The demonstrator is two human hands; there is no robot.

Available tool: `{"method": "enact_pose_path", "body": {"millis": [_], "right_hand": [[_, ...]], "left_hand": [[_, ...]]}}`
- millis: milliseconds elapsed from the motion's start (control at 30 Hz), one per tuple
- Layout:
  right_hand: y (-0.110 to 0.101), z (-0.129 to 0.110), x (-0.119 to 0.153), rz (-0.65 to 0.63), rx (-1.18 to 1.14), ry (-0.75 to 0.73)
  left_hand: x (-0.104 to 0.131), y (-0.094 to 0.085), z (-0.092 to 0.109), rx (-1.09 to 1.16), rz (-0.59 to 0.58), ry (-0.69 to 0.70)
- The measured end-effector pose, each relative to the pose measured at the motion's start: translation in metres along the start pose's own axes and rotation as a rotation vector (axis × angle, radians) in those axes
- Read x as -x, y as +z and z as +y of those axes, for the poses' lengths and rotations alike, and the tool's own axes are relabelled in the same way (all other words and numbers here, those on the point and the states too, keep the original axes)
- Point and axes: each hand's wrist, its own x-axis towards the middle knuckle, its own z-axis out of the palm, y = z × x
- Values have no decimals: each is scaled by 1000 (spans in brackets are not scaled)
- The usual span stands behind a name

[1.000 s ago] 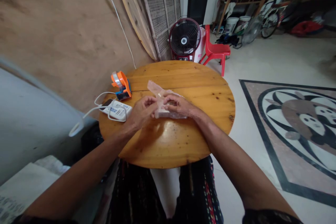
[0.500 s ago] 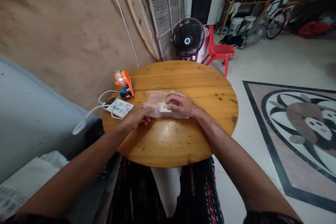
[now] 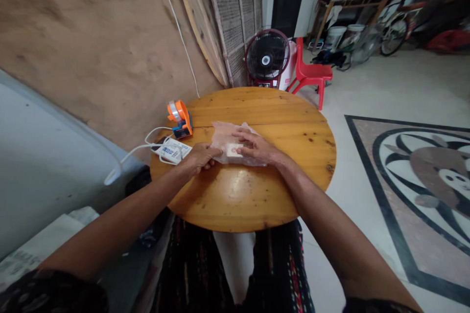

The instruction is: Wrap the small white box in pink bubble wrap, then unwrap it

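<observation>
On the round wooden table lies a translucent sheet of bubble wrap (image 3: 226, 132), its edges crumpled. A small white box (image 3: 232, 150) with a reddish mark rests on the sheet. My left hand (image 3: 201, 157) is closed, pinching the left edge of the wrap between thumb and fingers. Over the right part of the sheet, my right hand (image 3: 257, 147) has its fingers stretched and apart, with fingertips at the box's right side. That hand covers part of the wrap.
An orange and blue tape dispenser (image 3: 181, 118) stands at the table's (image 3: 238, 205) left edge. Beside it a white packet (image 3: 172, 150) lies under a looped white cable (image 3: 137, 147). Beyond the table are a fan (image 3: 267, 56) and a red chair (image 3: 314, 74).
My right fingers have straightened and spread over the wrap. The wrap's left edge, in my left hand, has shifted slightly away from me. The whole view has moved a little.
</observation>
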Motion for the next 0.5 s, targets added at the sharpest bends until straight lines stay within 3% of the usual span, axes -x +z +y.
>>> {"method": "enact_pose_path", "body": {"millis": [133,300,500], "right_hand": [[-1,0,-1,3,38,-27],[-1,4,-2,-5,37,-30],[0,8,-4,1,16,-53]], "left_hand": [[0,9,9,-12,54,55],[-7,19,9,96,32,55],[-3,15,10,238,-26,66]]}}
